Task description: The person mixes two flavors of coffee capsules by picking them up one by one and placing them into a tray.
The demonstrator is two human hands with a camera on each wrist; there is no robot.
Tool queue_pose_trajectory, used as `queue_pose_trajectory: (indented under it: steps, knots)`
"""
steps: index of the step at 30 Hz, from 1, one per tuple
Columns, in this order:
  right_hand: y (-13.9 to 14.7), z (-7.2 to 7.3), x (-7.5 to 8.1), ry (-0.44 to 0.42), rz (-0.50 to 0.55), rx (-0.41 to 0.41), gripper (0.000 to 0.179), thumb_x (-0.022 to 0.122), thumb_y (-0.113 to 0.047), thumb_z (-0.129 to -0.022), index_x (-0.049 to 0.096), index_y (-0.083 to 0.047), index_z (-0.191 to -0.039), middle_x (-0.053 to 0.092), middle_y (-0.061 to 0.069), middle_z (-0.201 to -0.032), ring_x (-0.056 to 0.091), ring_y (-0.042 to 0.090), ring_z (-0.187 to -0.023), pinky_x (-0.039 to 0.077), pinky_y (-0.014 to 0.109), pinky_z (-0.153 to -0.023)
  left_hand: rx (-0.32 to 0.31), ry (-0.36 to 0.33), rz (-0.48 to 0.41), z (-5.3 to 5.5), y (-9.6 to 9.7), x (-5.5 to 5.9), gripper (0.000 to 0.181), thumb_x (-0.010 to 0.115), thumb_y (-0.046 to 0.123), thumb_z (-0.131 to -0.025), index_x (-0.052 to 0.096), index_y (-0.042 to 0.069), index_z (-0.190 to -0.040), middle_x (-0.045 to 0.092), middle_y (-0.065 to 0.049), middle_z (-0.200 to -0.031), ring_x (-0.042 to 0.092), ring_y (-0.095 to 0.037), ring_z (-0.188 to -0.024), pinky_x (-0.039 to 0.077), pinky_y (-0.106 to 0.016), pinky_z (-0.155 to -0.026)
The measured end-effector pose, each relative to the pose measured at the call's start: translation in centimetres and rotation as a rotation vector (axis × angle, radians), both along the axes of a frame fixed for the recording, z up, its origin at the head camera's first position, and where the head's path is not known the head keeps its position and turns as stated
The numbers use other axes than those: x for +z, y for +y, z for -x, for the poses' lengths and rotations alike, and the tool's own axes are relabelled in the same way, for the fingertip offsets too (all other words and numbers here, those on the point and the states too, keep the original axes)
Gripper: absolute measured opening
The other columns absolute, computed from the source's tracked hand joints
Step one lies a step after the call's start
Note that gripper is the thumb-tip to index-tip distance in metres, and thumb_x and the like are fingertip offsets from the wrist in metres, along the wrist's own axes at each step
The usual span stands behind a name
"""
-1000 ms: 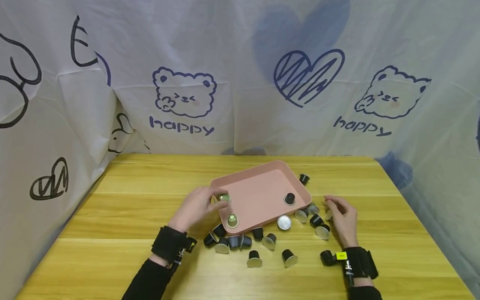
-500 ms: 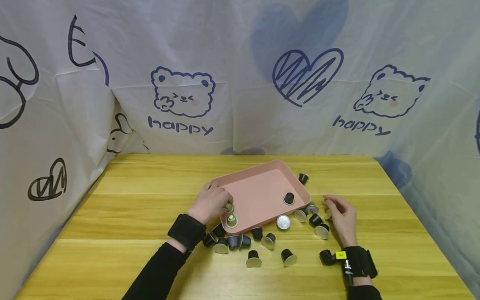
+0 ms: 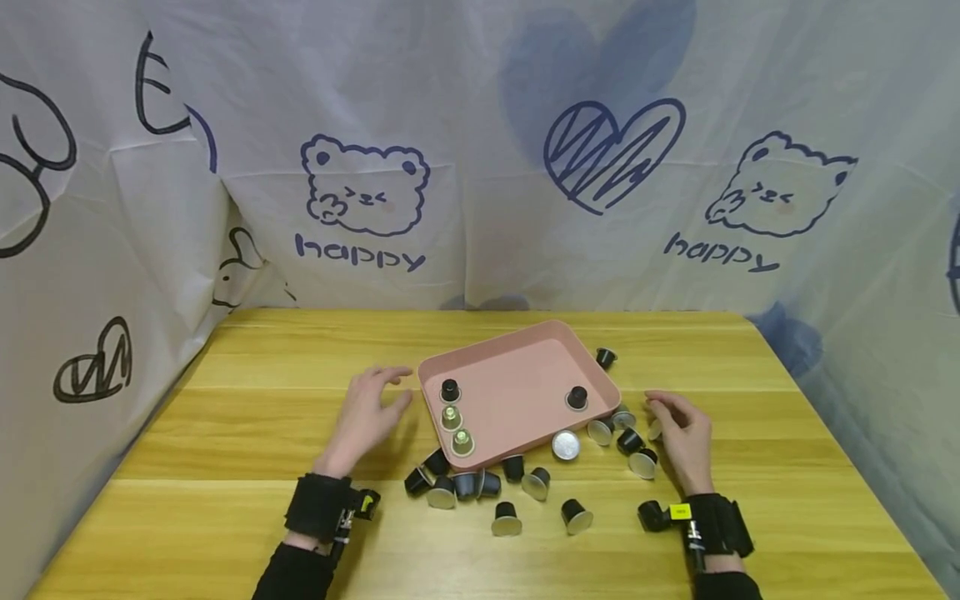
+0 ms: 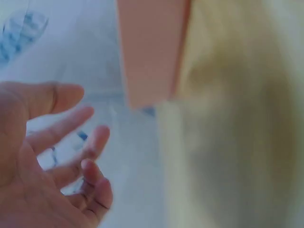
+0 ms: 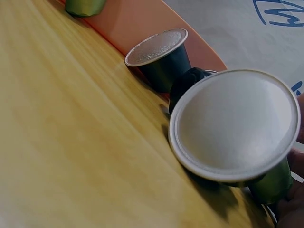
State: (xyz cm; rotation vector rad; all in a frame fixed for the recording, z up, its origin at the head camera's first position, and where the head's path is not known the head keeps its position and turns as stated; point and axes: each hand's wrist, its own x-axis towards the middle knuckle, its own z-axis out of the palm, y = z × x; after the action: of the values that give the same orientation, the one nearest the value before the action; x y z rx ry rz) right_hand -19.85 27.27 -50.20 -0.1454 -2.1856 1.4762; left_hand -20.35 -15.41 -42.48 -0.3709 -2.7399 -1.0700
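My left hand point(image 3: 363, 417) is spread beside the left end of the pink tray point(image 3: 517, 379), holding nothing; its fingers also show apart in the left wrist view. Along the tray's left end stand a black coffee capsule point(image 3: 450, 390) and two green coffee capsules point(image 3: 451, 417), lids down. Another black capsule point(image 3: 577, 397) stands near the tray's right end. To the right of the tray, my right hand point(image 3: 686, 442) has curled fingers at a green coffee capsule point(image 5: 271, 185), which it appears to pinch low over the table. A large silver capsule lid point(image 5: 235, 126) partly hides this capsule.
Several dark capsules point(image 3: 466, 485) lie along the tray's front edge, and two more capsules point(image 3: 506, 518) stand nearer. A silver-lidded capsule point(image 3: 566, 446) is upturned before the tray. One black capsule point(image 3: 606, 357) lies behind the tray's right corner. Printed cloth point(image 3: 465, 167) hangs behind the table.
My left hand reached over the tray's left end with a green capsule, let it go there and drew back left. A black capsule behind it now shows. The right hand stays put.
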Motion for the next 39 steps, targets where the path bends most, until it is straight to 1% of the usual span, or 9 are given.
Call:
queue_pose_trajectory:
  steps: [5,7,9,12,17,23,30,35,39]
  knots:
    - [-0.2,-0.1,0.1,-0.031,0.015,0.011,0.022,0.061,-0.012,-0.094,0.071,0.001,-0.108,0.068,0.020,-0.102,0.061,0.013,-0.084,0.045,0.013,-0.068,0.035,-0.292,-0.260,-0.4,-3.2,-2.1,0.046,0.053,0.020,-0.099,0.045,-0.005,-0.137,0.051,-0.025,-0.112,0.050,-0.035,-0.093,0.041,-0.042,-0.075]
    - [-0.3,-0.1,0.2,-0.035,0.006,0.020,0.022,0.061,-0.014,-0.094,0.072,0.000,-0.108,0.068,0.018,-0.102,0.060,0.011,-0.085,0.044,0.012,-0.069,0.044,-0.371,-0.325,-0.5,-3.9,-2.7,0.051,0.051,0.024,-0.100,0.040,-0.003,-0.141,0.051,-0.023,-0.114,0.051,-0.033,-0.099,0.041,-0.041,-0.078]
    - [-0.3,-0.1,0.1,-0.031,-0.005,0.034,0.023,0.060,-0.014,-0.095,0.071,0.000,-0.109,0.068,0.019,-0.103,0.060,0.011,-0.085,0.043,0.012,-0.069,0.047,-0.416,-0.384,-0.6,-4.3,-3.2,0.053,0.051,0.028,-0.100,0.037,-0.001,-0.143,0.051,-0.024,-0.120,0.050,-0.033,-0.103,0.039,-0.041,-0.080]
    - [-0.1,-0.2,0.0,-0.024,-0.030,0.042,0.022,0.060,-0.014,-0.095,0.072,-0.001,-0.108,0.068,0.016,-0.100,0.059,0.010,-0.082,0.043,0.012,-0.067,0.038,-0.428,-0.466,-0.5,-4.5,-3.9,0.056,0.051,0.030,-0.100,0.035,0.002,-0.145,0.051,-0.024,-0.127,0.048,-0.033,-0.109,0.039,-0.040,-0.082]
    - [0.0,-0.1,0.0,-0.024,-0.054,0.045,0.022,0.061,-0.015,-0.094,0.072,-0.002,-0.108,0.068,0.013,-0.095,0.058,0.008,-0.078,0.041,0.013,-0.063,-0.019,-0.410,-0.573,-0.5,-4.8,-4.7,0.058,0.052,0.030,-0.099,0.032,0.002,-0.146,0.049,-0.025,-0.131,0.046,-0.034,-0.116,0.037,-0.045,-0.091]
    - [-0.2,-0.3,0.0,-0.018,-0.052,0.061,0.024,0.063,-0.017,-0.093,0.071,-0.002,-0.109,0.068,0.016,-0.097,0.059,0.005,-0.079,0.044,0.013,-0.067,-0.068,-0.416,-0.618,-0.3,-4.9,-5.1,0.054,0.053,0.027,-0.099,0.038,-0.001,-0.142,0.048,-0.024,-0.132,0.044,-0.035,-0.122,0.031,-0.052,-0.104]
    - [-0.1,-0.3,0.0,-0.037,-0.048,0.109,0.026,0.065,-0.019,-0.091,0.071,0.000,-0.108,0.070,0.019,-0.098,0.061,0.004,-0.079,0.047,0.012,-0.060,-0.082,-0.411,-0.619,-0.3,-4.8,-5.1,0.053,0.053,0.026,-0.099,0.039,-0.003,-0.141,0.048,-0.026,-0.132,0.044,-0.035,-0.122,0.028,-0.052,-0.108]
    - [0.2,-0.3,0.1,-0.005,-0.006,0.181,0.020,0.057,-0.003,-0.094,0.069,0.005,-0.108,0.068,0.025,-0.101,0.063,0.007,-0.083,0.048,0.011,-0.066,-0.086,-0.416,-0.621,-0.4,-4.7,-5.0,0.053,0.053,0.027,-0.099,0.039,-0.003,-0.141,0.047,-0.026,-0.133,0.043,-0.035,-0.123,0.028,-0.051,-0.109]
    - [0.4,-0.4,0.4,0.017,0.066,0.260,0.031,0.042,0.016,-0.089,0.066,0.012,-0.109,0.064,0.032,-0.102,0.064,0.014,-0.087,0.049,0.014,-0.073,-0.093,-0.412,-0.621,-0.4,-4.6,-4.9,0.053,0.053,0.026,-0.099,0.039,-0.004,-0.141,0.047,-0.026,-0.133,0.043,-0.035,-0.124,0.028,-0.051,-0.109]
